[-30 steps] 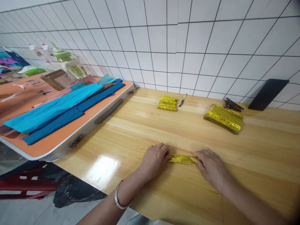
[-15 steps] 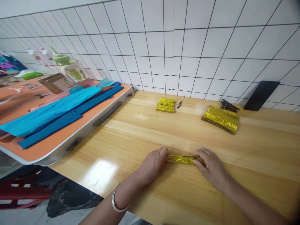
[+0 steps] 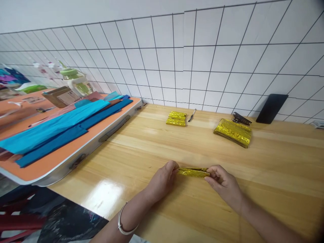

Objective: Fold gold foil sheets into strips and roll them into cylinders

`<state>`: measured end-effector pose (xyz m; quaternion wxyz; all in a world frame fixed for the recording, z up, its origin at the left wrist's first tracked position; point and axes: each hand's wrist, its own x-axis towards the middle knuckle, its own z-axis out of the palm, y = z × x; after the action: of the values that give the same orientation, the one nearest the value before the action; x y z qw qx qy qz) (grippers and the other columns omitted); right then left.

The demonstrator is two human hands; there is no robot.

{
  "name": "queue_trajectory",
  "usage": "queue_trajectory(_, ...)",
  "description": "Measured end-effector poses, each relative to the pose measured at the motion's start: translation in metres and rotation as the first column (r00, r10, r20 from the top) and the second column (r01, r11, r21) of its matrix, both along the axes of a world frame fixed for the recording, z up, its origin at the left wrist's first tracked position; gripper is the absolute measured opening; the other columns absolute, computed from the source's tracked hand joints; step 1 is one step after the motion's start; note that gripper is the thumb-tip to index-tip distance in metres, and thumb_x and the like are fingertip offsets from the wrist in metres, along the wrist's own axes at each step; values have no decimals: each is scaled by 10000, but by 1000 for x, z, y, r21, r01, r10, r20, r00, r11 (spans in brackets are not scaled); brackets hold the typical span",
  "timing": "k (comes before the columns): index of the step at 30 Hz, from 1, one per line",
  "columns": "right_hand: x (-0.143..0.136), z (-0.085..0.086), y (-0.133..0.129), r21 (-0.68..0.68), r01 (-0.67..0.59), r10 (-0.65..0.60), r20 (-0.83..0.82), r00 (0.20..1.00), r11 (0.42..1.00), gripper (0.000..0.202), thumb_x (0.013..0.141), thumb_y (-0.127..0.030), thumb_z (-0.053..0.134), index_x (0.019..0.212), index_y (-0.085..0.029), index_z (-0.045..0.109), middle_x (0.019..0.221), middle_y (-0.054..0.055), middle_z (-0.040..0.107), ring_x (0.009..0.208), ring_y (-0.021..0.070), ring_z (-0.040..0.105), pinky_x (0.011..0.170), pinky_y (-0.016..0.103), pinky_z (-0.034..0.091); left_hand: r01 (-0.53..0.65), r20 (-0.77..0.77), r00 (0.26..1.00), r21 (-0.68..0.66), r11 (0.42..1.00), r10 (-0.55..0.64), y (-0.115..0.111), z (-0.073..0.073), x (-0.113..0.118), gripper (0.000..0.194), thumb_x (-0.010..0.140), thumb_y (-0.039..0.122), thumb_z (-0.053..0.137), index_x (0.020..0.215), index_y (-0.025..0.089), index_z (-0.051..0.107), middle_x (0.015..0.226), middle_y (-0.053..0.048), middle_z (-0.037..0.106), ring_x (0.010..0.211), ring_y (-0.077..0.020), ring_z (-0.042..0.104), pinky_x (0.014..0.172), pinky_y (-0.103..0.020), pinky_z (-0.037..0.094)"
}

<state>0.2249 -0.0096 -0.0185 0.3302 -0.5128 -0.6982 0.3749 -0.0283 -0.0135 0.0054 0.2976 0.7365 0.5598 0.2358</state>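
Note:
A narrow folded strip of shiny gold foil paper [image 3: 192, 172] stretches between my hands, low over the wooden table. Its left end is pinched by my left hand [image 3: 162, 177], with a bracelet on that wrist. At the right end, the thumb and fingers of my right hand [image 3: 224, 182] grip the foil, where its layers part slightly. Farther back lies a small group of folded gold strips [image 3: 176, 119]. To the right rests a stack of flat gold foil sheets [image 3: 233, 132].
A pen [image 3: 192, 115] lies beside the folded strips. Behind the stack sit a black stapler-like tool [image 3: 241, 118] and a dark phone-shaped slab [image 3: 272, 108] leaning on the tiled wall. At left, an orange-topped case [image 3: 106, 123] carries blue cloth strips [image 3: 63, 118], a box and a bottle.
The view has tilted up slightly. My right fingers have shifted on the strip's end, and the foil's layers look a little more parted there. Both hands keep their hold.

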Motion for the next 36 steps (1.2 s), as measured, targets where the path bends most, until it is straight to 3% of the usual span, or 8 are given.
queue_trajectory(3,0,7,0,51,-22,22,1,1000,998,91,843,-302,529,836,-216,555,666,-23,512,589,117,482,526,223,400,17,9,1000,13,1000,-17,0,1,0,128,924,242,307,870,198,415,654,23,528,615,-140,512,587,-240,384)
queue_trajectory(7,0,16,1,287,-66,64,16,998,956,74,840,-244,536,806,-213,594,899,49,601,841,171,572,744,295,463,37,0,999,38,999,-37,0,1,0,117,917,230,306,857,203,403,657,27,524,596,-135,506,570,-238,386)
queue_trajectory(9,0,18,1,342,-86,80,32,996,936,83,845,-221,529,816,-218,607,937,60,604,889,180,576,782,313,464,39,-6,999,46,998,-38,0,1,-1,111,914,220,308,861,204,404,664,26,525,588,-133,504,555,-235,384)
queue_trajectory(20,-3,22,-10,401,-120,78,120,990,908,125,837,-150,499,739,-214,539,639,-14,557,581,116,515,556,236,408,89,-13,996,141,986,-88,0,-1,-2,103,912,169,316,891,200,411,768,6,533,621,-120,483,584,-230,393)
queue_trajectory(28,-3,16,-9,455,-141,86,139,987,879,113,845,-136,491,775,-222,509,628,-28,518,574,112,495,565,235,388,64,133,988,154,986,-84,0,3,-4,117,916,204,364,822,193,431,728,7,545,644,-113,499,601,-220,395)
queue_trajectory(36,0,19,-6,564,-210,127,183,975,799,153,829,-85,486,834,-238,496,670,-9,522,616,141,500,590,271,404,-31,199,980,222,975,-14,0,1,-8,94,885,221,468,903,192,555,756,-3,616,658,-109,553,601,-211,417)
